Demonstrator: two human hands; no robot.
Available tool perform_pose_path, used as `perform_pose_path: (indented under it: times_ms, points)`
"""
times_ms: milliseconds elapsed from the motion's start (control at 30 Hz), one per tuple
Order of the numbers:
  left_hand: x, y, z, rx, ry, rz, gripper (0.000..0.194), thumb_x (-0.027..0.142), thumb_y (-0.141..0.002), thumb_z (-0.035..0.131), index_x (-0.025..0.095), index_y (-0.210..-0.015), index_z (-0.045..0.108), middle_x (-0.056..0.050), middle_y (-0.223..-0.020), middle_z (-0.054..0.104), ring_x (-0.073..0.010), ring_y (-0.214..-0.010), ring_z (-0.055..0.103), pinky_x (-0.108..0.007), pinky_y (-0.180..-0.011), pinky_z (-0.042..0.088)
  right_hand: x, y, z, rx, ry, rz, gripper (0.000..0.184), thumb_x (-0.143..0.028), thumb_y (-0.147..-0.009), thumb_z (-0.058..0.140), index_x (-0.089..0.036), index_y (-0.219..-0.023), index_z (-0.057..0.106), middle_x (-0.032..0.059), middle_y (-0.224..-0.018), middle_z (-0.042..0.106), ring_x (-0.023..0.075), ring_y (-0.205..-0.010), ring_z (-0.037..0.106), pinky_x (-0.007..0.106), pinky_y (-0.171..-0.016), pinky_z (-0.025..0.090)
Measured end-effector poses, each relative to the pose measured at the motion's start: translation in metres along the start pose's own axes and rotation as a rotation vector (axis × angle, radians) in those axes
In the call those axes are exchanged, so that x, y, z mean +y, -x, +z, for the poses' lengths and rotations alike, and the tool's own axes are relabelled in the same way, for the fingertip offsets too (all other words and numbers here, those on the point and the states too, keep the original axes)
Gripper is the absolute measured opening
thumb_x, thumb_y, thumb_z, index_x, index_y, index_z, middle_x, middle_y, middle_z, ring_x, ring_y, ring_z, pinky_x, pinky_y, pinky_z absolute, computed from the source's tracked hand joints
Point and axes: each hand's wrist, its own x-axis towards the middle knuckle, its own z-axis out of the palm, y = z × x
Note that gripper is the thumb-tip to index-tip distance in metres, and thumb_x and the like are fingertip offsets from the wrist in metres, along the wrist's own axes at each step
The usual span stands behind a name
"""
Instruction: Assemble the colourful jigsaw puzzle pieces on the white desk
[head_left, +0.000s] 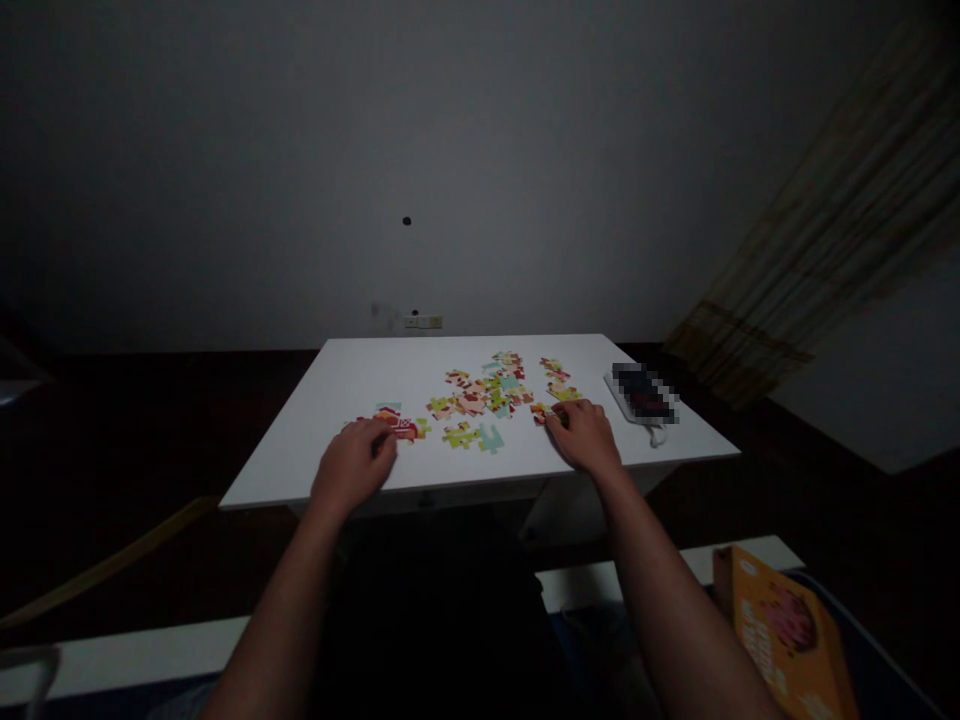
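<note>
Over the front left of the white table (300, 400), my left hand (354, 462) rests with its fingers on a small group of joined jigsaw pieces (405, 428) showing a red building. Its thumb stands apart from the bent fingers, and part of the group is hidden beneath them. Toward the right, my right hand (589, 436) has its fingertips closed at a small red and orange jigsaw piece (538, 413). Between the hands lies a loose pile of colourful jigsaw pieces (472, 398), some overlapping. Green and pale blue pieces (491, 438) lie nearest the front edge.
A pale pouch or case with a strap (658, 434) lies at the table's right; a dark object on it is pixelated. An orange puzzle box (787, 630) sits low at my right. Behind the table stand a grey wall (480, 180) and a curtain (810, 220).
</note>
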Motion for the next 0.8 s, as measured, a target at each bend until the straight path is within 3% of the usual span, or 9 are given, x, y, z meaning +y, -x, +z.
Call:
perform_pose_path:
  times_ms: [433,800]
  points:
    - [0.0,0.0007,0.0002,-0.007,0.016,-0.005,0.033,0.038,-0.106,0.049,0.025,-0.113,0.079,-0.011,-0.129,0.083,-0.0336,-0.119,0.073,-0.054,-0.108,0.056,0.0014,0.0005,0.0016,0.018,-0.016,-0.009,0.037,-0.049,-0.103,0.065,-0.02,-0.117,0.084,0.0194,-0.119,0.076,0.0383,-0.114,0.064,0.049,-0.101,0.047]
    - [-0.0005,0.0005,0.0012,-0.005,0.027,-0.005,0.031,0.035,-0.104,0.051,0.024,-0.11,0.08,-0.012,-0.125,0.083,-0.0344,-0.114,0.072,-0.054,-0.104,0.056,-0.0049,-0.0024,-0.0058,-0.097,0.023,0.046,0.043,-0.048,-0.108,0.058,-0.017,-0.126,0.082,0.0196,-0.127,0.075,0.0365,-0.121,0.063,0.046,-0.104,0.045]
